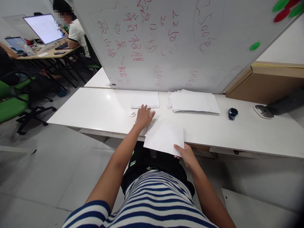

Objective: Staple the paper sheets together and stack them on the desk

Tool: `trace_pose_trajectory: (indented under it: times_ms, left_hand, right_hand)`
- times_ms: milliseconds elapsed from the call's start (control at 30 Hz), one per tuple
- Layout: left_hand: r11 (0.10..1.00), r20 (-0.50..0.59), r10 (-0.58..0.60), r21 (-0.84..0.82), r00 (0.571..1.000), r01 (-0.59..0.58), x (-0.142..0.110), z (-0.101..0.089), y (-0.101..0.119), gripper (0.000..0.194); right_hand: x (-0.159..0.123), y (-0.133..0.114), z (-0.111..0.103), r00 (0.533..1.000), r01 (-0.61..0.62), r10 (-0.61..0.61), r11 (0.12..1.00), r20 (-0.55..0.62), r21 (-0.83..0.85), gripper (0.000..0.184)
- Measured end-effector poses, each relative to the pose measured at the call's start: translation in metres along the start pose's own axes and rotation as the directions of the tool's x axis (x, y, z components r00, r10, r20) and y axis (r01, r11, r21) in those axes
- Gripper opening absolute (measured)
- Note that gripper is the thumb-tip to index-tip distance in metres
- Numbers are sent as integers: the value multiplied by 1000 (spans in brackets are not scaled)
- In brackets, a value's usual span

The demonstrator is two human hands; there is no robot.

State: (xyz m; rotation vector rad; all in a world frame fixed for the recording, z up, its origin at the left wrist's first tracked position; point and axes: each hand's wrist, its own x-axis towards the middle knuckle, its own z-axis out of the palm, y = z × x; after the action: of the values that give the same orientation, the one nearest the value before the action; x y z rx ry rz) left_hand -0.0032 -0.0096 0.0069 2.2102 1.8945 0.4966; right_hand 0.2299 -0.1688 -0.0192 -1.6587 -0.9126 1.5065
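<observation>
A white sheet of paper (163,137) hangs over the table's front edge, its corner pinched between the thumb and fingers of my right hand (186,155). My left hand (144,117) lies palm down with its fingers spread, at the front edge of a small paper stack (145,98). Something pale sits partly under that hand; I cannot make out what it is. Just left of the hand is a small round white object (132,114). A larger, uneven pile of paper (194,101) lies to the right, against the whiteboard.
The white table (95,109) runs across under a whiteboard (175,47) with red writing and magnets. To the right are a dark blue object (232,113), a grey-and-white device (263,111) and a cardboard box (258,82). A person (79,34) sits at a desk, back left.
</observation>
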Motion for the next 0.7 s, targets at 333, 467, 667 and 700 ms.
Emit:
trace_pose_trajectory:
  times_ms: [333,467,667,700]
  left_hand:
    - [1000,-21,-25,-17,999,24,2,6,-7,58]
    - [1000,-22,-18,-14,1000,18,3,10,-8,55]
    - [1000,-34,-12,5,999,12,5,14,-10,51]
    - [1000,-34,-15,6,999,15,5,14,-10,51]
  right_hand:
    - [2,3,-1,1000,-7,7,1000,-17,7,20]
    - [1,5,0,1000,-5,6,999,-17,32,22]
    - [1,8,-1,1000,0,0,999,-11,39,23]
    - [1,7,-1,1000,-1,1,999,-11,36,24]
